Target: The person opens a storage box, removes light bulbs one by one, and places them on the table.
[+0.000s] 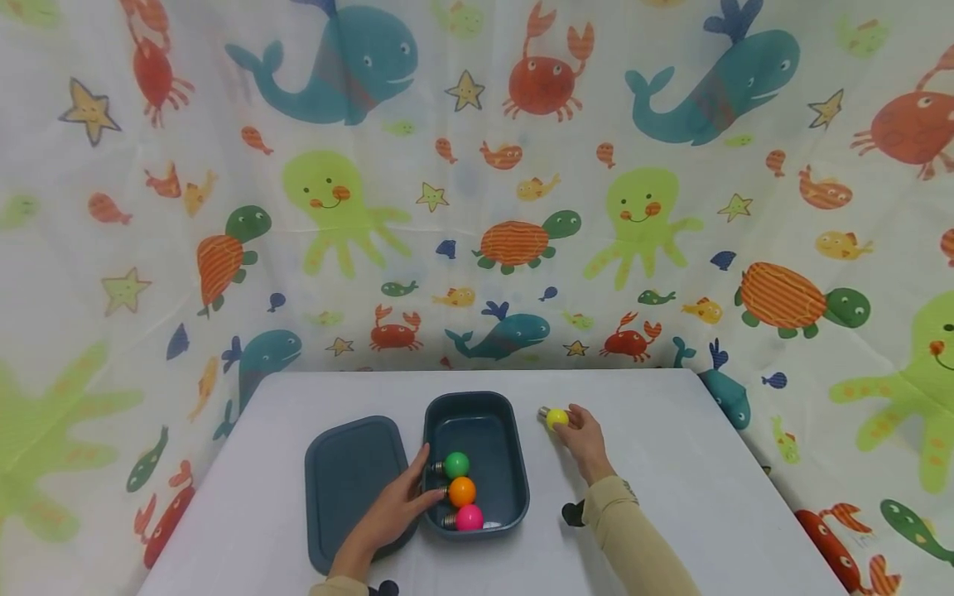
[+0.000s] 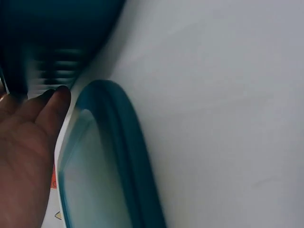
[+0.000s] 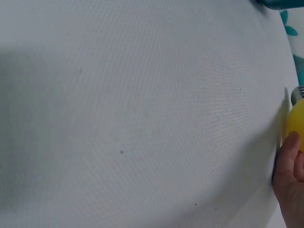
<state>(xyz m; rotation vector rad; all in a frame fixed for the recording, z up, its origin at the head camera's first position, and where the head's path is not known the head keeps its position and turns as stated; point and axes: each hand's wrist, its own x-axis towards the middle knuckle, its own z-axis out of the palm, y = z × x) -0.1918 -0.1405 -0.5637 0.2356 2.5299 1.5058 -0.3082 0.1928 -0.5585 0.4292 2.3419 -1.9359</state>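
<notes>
A dark blue-grey box (image 1: 521,463) stands on the white table, with green (image 1: 457,465), orange (image 1: 462,492) and pink (image 1: 469,518) light bulbs lying along its left and near side. My left hand (image 1: 395,507) holds the box's left wall, thumb over the rim by the orange bulb's base and fingers along the outside. In the left wrist view the fingers (image 2: 56,107) touch the box's side. To the right of the box, my right hand (image 1: 585,439) pinches a yellow light bulb (image 1: 556,419) by its round end, metal base pointing left. The right wrist view shows that yellow bulb (image 3: 297,121) only in part.
A matching flat lid (image 1: 350,488) lies left of the box, partly under the left forearm. The white table (image 1: 671,463) extends to the right of the right hand. A curtain (image 1: 477,165) printed with sea animals hangs behind and along both sides.
</notes>
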